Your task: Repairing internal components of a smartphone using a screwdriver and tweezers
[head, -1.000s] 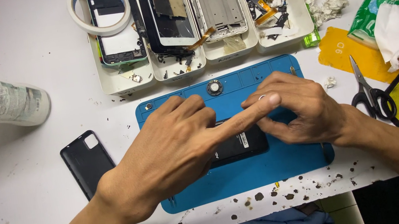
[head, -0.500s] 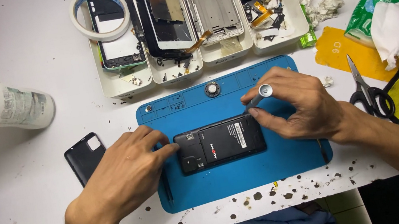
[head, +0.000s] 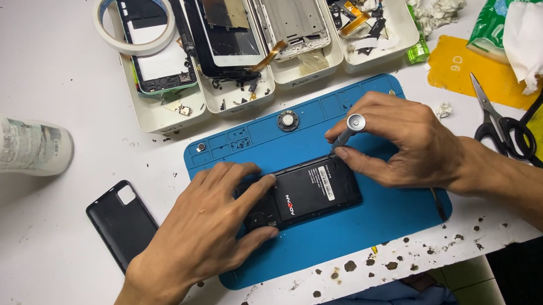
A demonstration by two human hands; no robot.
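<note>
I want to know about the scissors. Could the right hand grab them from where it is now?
Probably yes. The scissors lie open on the table just beside the right hand's wrist, nothing on top of them. But that hand is holding a small screwdriver against the opened phone, so it would need to let go first.

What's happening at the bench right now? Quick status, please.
Left hand flat on open phone, pinning it to blue mat. Right hand holds small screwdriver, tip at phone's top edge. Nothing blocking.
</note>
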